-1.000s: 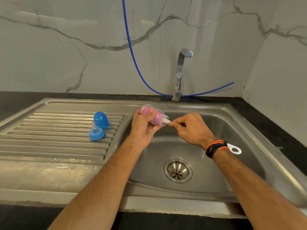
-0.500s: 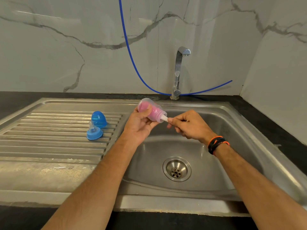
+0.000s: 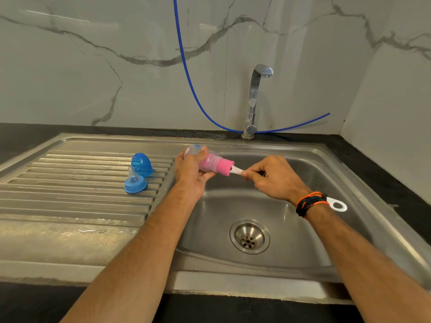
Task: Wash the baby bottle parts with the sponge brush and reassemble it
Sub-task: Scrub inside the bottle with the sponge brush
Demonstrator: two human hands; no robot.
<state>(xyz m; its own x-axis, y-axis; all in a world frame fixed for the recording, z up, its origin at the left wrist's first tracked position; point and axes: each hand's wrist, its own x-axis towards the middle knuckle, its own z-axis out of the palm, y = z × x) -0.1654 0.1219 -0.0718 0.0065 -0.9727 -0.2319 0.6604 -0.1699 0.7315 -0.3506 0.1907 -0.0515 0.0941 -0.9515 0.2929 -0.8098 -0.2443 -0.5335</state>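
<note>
My left hand (image 3: 190,173) grips a small clear bottle body (image 3: 193,150) on its side over the left edge of the sink basin. A pink sponge brush (image 3: 219,165) sticks halfway out of the bottle's mouth. My right hand (image 3: 272,178) pinches the brush's white handle (image 3: 236,170); the handle's loop end (image 3: 338,205) shows past my wrist. On the ribbed drainboard to the left lie a blue cap (image 3: 141,164) and a blue collar with its clear teat (image 3: 135,183), close together.
The steel sink (image 3: 303,229) has a drain (image 3: 249,236) in its middle and a tap (image 3: 255,99) behind, no water running. A blue hose (image 3: 186,66) hangs down the marble wall. The drainboard (image 3: 70,194) carries water drops. Black counter surrounds the sink.
My right hand has pulled the sponge brush partway out of the bottle toward the right; the pink sponge now shows outside the mouth. The bottle stays in my left hand.
</note>
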